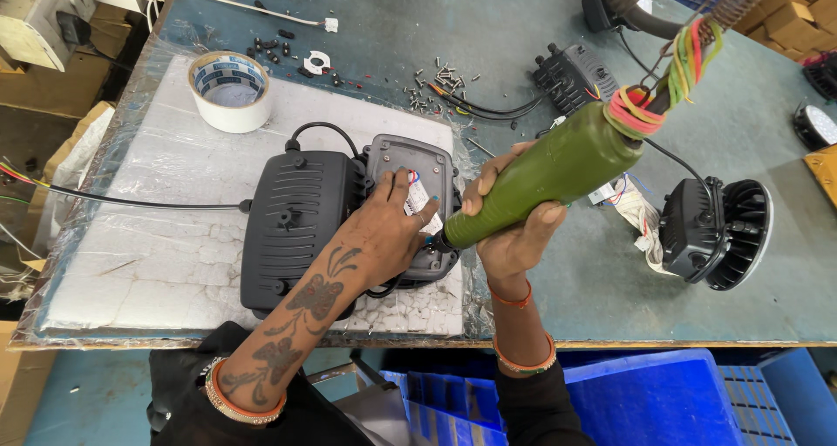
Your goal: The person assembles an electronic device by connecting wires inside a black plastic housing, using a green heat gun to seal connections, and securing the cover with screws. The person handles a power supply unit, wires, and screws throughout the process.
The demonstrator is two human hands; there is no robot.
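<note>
head view, close, looking steeply down

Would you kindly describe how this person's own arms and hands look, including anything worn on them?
The left hand is bare; its forearm carries dark butterfly and scroll tattoos, with orange and pale beaded bangles near a black sleeve. The right hand is bare too, with teal-painted nails and orange bangles at the wrist, above a black sleeve.

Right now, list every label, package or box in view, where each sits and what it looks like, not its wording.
Small label: on the grey housing under the left hand; white rectangle, red and blue marks.
Cardboard boxes: top right corner beyond the table; brown, stacked.
Tape roll: on the white foam pad, upper left; white ring, blue print on the inner core.
No screens or signs.
</note>
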